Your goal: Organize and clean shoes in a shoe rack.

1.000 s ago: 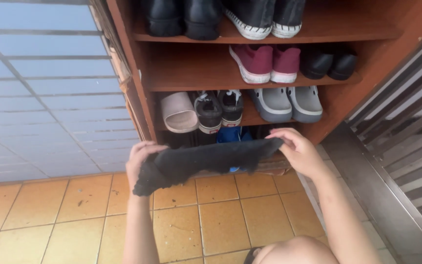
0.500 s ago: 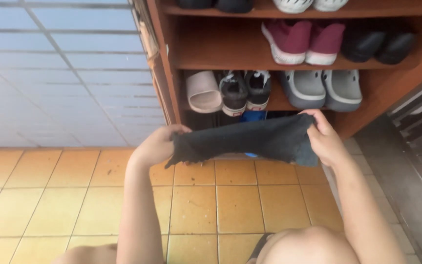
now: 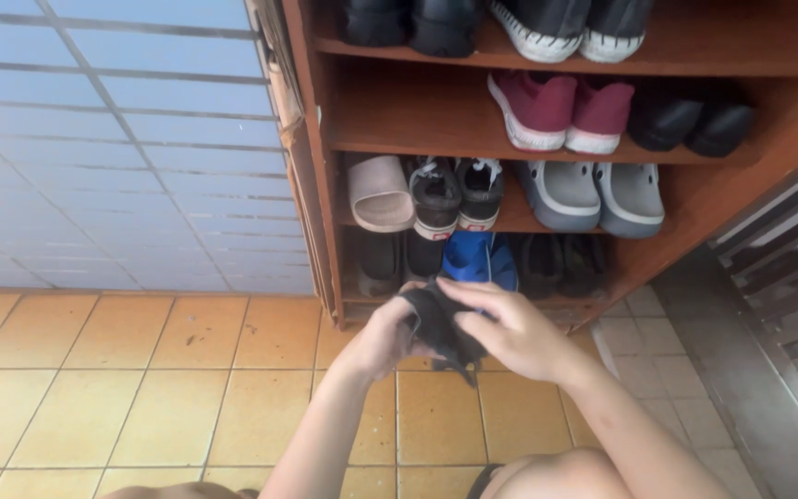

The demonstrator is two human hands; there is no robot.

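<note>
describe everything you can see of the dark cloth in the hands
The dark cloth is charcoal black, soft and fuzzy-looking, probably a knit or terry fabric. It is bunched into a small folded wad, with a loose corner hanging below. The left hand grips it from the left and the right hand covers it from the right, fingers over its top. It is held in the air above the orange tiled floor, just in front of the wooden shoe rack.

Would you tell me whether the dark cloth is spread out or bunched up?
Bunched up: the dark grey cloth sits gathered between both hands.
</note>
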